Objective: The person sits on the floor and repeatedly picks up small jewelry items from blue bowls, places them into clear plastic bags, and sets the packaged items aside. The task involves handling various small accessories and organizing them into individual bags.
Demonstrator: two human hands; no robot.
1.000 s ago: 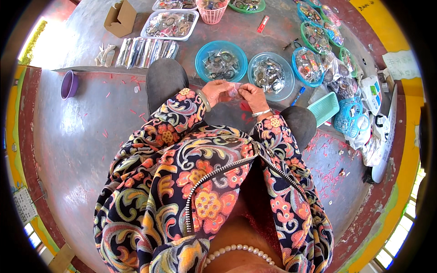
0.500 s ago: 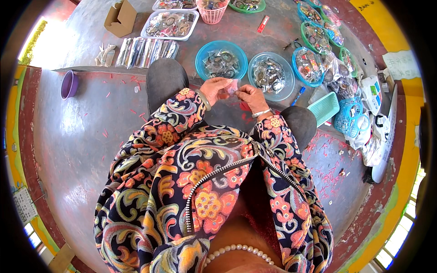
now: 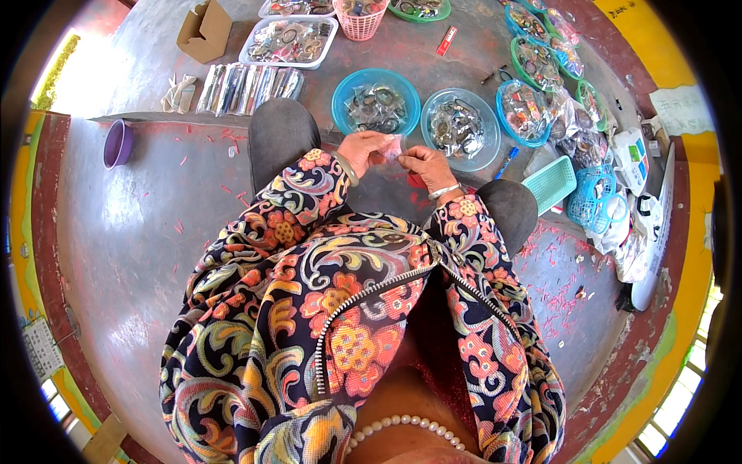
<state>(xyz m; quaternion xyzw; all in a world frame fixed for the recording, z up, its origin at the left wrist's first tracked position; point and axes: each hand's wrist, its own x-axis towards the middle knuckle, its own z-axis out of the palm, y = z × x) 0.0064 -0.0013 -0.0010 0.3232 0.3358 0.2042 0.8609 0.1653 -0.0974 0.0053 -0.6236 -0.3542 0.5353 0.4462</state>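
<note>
Packet point(image 3: 395, 145), small and pinkish, is pinched in both grips between left hand point(image 3: 365, 150) and right hand point(image 3: 430, 165); blue bowl point(image 3: 340, 100) at eleven o'clock. Fingertip-handling step, seemingly; steady two-sided pinch is called for.

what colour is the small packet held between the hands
The small packet looks pale pink; the head view shows it best.

Single wide fisheye view from a camera worn on a person's head, facing steeply down: a pearl necklace point(image 3: 406, 420) sits closest to the lens, then a floral jacket point(image 3: 352, 348), both near, with knees point(image 3: 284, 143) and grey floor point(image 3: 154, 232) farther below, while a yellow wall point(image 3: 657, 46) curves along the right rim
</note>
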